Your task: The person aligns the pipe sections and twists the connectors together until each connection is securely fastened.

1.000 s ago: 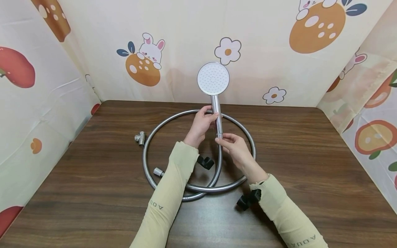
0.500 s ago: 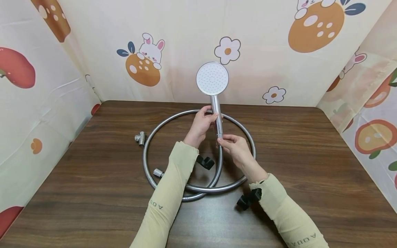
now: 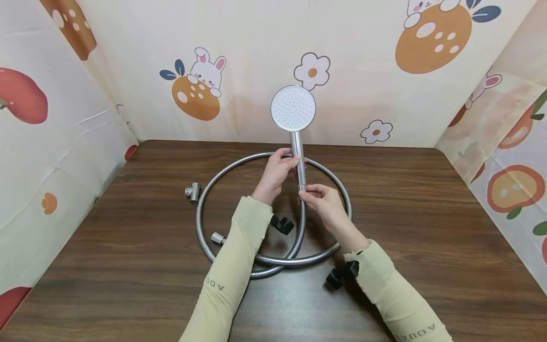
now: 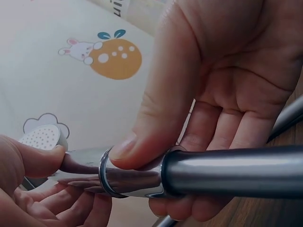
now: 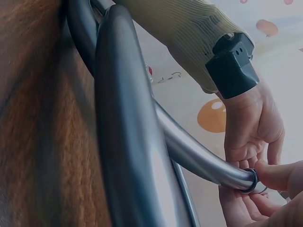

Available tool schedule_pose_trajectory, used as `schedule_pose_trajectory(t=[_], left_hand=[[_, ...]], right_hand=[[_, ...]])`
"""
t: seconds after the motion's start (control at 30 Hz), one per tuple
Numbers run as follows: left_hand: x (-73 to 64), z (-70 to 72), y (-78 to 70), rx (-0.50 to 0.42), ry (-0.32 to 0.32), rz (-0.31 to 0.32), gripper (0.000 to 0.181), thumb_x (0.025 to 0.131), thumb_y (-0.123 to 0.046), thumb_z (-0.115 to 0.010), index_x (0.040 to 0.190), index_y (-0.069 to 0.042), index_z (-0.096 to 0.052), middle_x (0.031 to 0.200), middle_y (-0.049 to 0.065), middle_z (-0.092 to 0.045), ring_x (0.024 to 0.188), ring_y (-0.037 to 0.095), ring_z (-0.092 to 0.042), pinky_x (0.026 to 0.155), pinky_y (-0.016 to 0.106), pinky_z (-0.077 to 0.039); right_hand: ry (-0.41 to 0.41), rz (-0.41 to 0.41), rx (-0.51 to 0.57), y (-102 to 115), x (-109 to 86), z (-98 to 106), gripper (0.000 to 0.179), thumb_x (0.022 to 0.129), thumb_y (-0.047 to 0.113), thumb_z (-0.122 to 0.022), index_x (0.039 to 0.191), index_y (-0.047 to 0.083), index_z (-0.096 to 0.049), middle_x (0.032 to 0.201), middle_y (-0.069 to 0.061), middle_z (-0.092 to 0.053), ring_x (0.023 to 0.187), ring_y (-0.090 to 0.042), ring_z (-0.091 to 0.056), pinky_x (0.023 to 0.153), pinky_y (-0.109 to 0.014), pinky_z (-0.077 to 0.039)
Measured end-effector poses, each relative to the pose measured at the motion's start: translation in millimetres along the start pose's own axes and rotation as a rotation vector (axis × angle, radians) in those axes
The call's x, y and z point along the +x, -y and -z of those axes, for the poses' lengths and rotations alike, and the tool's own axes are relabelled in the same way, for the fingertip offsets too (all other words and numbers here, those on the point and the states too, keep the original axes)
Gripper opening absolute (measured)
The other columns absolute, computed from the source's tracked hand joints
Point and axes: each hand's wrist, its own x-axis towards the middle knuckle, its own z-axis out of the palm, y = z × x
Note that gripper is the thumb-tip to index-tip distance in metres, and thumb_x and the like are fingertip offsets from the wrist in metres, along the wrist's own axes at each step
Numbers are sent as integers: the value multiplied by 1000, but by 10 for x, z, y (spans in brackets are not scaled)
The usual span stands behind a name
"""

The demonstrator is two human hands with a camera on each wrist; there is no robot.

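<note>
A chrome hand shower [image 3: 293, 108] with a white, dotted round face is held up above the table, face toward me. My left hand [image 3: 276, 175] grips its handle [image 3: 298, 151] partway down. My right hand [image 3: 326, 204] pinches the metal nut [image 4: 135, 177] where the grey shower hose [image 4: 232, 170] meets the handle. In the left wrist view the right thumb presses on this nut, and the nut's collar sits against the handle. From there the hose curves down in the right wrist view, and a loop of it passes close to the camera.
The hose lies coiled on the brown wooden table [image 3: 406, 213]. Its free end carries a metal connector [image 3: 218, 238], left of centre. Beyond the coil's left side stands a small chrome tee fitting [image 3: 193, 192]. Printed cloth [image 3: 256, 57] hangs behind and at both sides.
The hand shower and both hands keep nearly the same place. My right fingers shift slightly at the nut. The head view tilts a little.
</note>
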Motion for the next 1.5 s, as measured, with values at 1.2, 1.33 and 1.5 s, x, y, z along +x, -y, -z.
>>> schedule_pose_trajectory(t=[1.2, 1.33, 1.5], left_hand=[[88, 3, 135, 108, -9, 125, 39, 89, 4, -50, 127, 4, -45, 121, 22, -53, 93, 23, -54, 96, 46, -40], [86, -17, 143, 118, -27, 147, 40, 89, 3, -50, 128, 4, -45, 122, 22, -53, 97, 25, -55, 96, 45, -40], [78, -38, 140, 130, -41, 172, 39, 89, 3, -49, 128, 4, -44, 124, 21, -53, 100, 26, -54, 96, 44, -40]], right_hand=[[-5, -54, -141, -100, 89, 32, 33, 89, 3, -54, 119, -10, -49, 107, -23, -58, 74, -3, -55, 78, -26, -49], [2, -56, -148, -109, 86, 40, 33, 89, 3, -53, 119, -10, -49, 109, -25, -58, 75, -4, -56, 79, -26, -49], [6, -65, -174, -107, 80, 45, 32, 90, 4, -52, 119, -9, -49, 110, -25, -57, 78, -6, -55, 81, -28, -48]])
